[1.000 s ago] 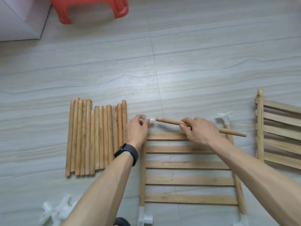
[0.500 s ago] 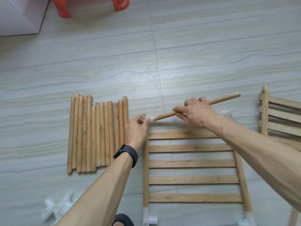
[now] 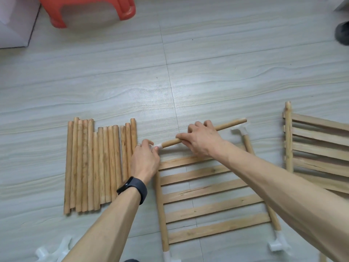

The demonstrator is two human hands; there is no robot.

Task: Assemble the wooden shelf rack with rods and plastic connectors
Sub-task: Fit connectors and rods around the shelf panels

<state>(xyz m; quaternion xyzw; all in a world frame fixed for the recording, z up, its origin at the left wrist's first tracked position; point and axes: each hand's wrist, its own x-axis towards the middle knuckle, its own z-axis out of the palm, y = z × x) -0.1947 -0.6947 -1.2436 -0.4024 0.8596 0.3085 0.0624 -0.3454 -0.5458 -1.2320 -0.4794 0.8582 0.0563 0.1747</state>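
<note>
I'm seating the rod (image 3: 230, 124) into the white connector (image 3: 158, 146) at the slatted panel's (image 3: 207, 193) eleven o'clock corner. My left hand (image 3: 144, 161) pinches the connector and my right hand (image 3: 202, 140) wraps the rod. Next, I judge, a firm push toward eight o'clock.

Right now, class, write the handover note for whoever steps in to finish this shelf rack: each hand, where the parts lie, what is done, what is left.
Left hand pinches the corner connector at the floor panel's far-left corner. Right hand grips a rod, its end at that connector; seated or not, I cannot tell.
Spare rods lie in a row to the left, loose connectors by the left elbow, a second panel to the right.
Done: fitted connectors sit on the panel's other three corners.
Left: push the rod home, fit the remaining rods, join the second panel.
</note>
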